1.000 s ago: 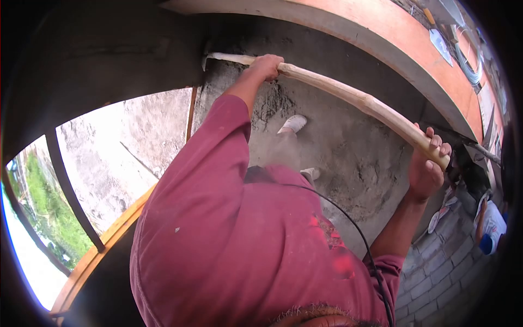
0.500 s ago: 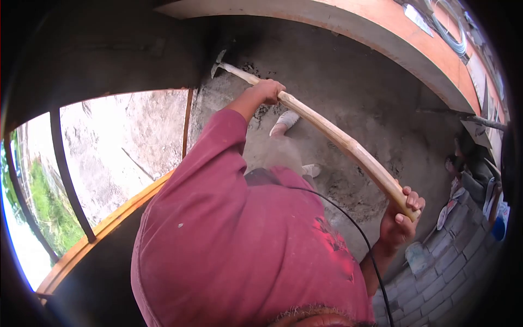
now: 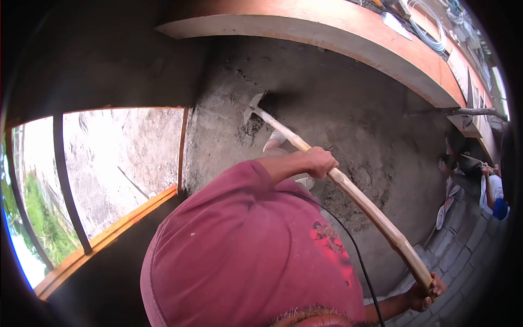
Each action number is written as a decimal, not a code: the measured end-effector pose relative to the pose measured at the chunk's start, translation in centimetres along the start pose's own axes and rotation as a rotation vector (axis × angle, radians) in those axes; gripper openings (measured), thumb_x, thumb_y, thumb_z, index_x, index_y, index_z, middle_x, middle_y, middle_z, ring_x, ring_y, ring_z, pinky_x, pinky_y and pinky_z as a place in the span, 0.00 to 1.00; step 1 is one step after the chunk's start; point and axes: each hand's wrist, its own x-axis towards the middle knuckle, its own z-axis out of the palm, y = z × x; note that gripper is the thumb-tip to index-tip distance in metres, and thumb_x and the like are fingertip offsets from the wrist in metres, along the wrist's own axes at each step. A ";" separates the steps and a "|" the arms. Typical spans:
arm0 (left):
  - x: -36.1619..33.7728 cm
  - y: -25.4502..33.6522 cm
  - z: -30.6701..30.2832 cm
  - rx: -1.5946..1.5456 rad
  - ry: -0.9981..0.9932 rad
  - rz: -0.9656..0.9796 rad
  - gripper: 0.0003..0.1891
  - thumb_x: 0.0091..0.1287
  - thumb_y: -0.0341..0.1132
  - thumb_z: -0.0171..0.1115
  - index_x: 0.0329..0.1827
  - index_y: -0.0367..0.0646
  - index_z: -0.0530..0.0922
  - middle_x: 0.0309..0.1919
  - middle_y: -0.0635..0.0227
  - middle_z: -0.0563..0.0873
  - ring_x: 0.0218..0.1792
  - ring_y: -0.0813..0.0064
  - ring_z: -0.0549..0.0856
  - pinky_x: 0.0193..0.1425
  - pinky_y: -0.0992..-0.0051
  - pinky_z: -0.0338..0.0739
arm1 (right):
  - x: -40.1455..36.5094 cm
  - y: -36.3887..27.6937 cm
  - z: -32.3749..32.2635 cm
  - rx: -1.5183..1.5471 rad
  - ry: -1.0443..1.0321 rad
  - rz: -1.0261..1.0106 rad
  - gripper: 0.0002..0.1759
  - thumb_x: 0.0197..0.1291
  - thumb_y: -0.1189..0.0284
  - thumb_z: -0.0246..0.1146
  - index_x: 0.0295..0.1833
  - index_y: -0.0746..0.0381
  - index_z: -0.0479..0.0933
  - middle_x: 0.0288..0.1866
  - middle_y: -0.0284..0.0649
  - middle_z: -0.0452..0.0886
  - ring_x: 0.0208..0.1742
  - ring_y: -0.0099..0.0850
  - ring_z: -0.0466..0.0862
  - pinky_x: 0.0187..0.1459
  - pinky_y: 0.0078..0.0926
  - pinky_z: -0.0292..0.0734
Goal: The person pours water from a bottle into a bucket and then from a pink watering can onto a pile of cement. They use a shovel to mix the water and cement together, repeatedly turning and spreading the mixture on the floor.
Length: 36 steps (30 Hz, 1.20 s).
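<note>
A pickaxe with a long, pale wooden handle (image 3: 370, 210) slants across the view from upper left to lower right. Its two-ended head (image 3: 255, 107) is down at the grey, dusty floor, beside a dark patch of loose dirt. My left hand (image 3: 320, 162) is wrapped around the handle at mid-length, in front of my body. At the butt end, low on the right, my right hand (image 3: 425, 294) has its fingers closed around the wood. One of my feet (image 3: 274, 140) shows just under the handle near the head.
Broken ground (image 3: 354, 180) lies beside the handle. At left is a barred opening with an orange frame (image 3: 136, 212). A curved wooden beam (image 3: 305, 27) crosses the top, with coiled wire (image 3: 430, 35) beyond it. A person (image 3: 493, 191) is at far right by a block wall (image 3: 463, 245). A black cable (image 3: 362, 261) hangs by my shirt.
The pickaxe has been drawn back toward the lower right, its head now closer to my feet. Both hands moved right and down with the handle. The person at right shows more.
</note>
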 end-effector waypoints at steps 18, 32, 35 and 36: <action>-6.2 -31.9 -24.8 0.150 0.311 -0.533 0.16 0.60 0.30 0.60 0.50 0.52 0.85 0.52 0.59 0.89 0.59 0.56 0.86 0.62 0.58 0.79 | 28.3 34.3 25.4 0.142 -0.373 0.247 0.25 0.49 0.77 0.62 0.56 0.56 0.71 0.54 0.38 0.72 0.72 0.42 0.69 0.83 0.61 0.43; -4.0 -43.5 -26.3 0.093 0.371 -0.669 0.20 0.52 0.36 0.79 0.49 0.49 0.85 0.49 0.57 0.89 0.55 0.54 0.87 0.58 0.60 0.82 | 32.6 39.9 32.4 0.204 -0.345 0.364 0.21 0.48 0.81 0.62 0.52 0.57 0.78 0.50 0.37 0.77 0.70 0.43 0.72 0.83 0.66 0.43; -4.4 -40.2 -24.8 0.043 0.210 -0.706 0.20 0.56 0.36 0.74 0.54 0.50 0.85 0.55 0.58 0.88 0.60 0.55 0.85 0.62 0.58 0.81 | 27.5 38.6 30.3 0.213 -0.307 0.341 0.23 0.47 0.83 0.62 0.51 0.56 0.77 0.49 0.36 0.77 0.69 0.42 0.74 0.83 0.65 0.43; -4.7 -39.1 -24.0 0.078 0.209 -0.687 0.21 0.56 0.38 0.77 0.53 0.50 0.86 0.54 0.59 0.89 0.59 0.56 0.86 0.62 0.59 0.81 | 25.7 37.9 29.6 0.212 -0.284 0.344 0.23 0.47 0.83 0.62 0.51 0.56 0.77 0.48 0.35 0.77 0.68 0.41 0.74 0.83 0.65 0.44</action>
